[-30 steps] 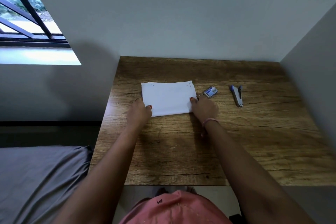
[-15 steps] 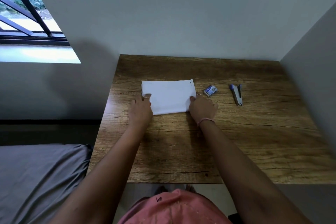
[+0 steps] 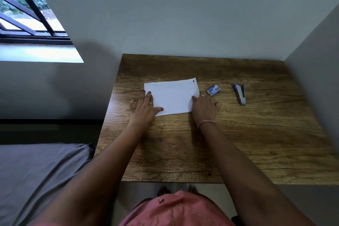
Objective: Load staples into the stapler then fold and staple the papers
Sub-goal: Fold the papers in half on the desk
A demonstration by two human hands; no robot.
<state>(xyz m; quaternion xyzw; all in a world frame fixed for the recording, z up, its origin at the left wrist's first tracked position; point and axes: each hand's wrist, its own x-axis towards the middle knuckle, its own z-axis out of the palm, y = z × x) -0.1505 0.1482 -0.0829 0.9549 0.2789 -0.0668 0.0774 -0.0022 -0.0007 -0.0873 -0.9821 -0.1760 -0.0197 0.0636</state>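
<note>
The folded white papers (image 3: 172, 95) lie flat on the wooden table (image 3: 211, 145), towards its far left. My left hand (image 3: 144, 108) rests flat on the papers' left edge with fingers spread. Over the right edge my right hand (image 3: 204, 106) presses down, fingers partly curled. Just right of that hand sits a small blue and white staple box (image 3: 213, 90). Further right lies the blue and grey stapler (image 3: 240, 94), closed, untouched by either hand.
Grey walls close the table's far side and right side. A grey bed (image 3: 36, 174) lies to the left, below a barred window (image 3: 27, 24). Bare wood stretches from the papers to the near edge.
My left hand has slid up along the papers' left edge and flattened out. The right hand stays at the right edge. The papers have turned slightly.
</note>
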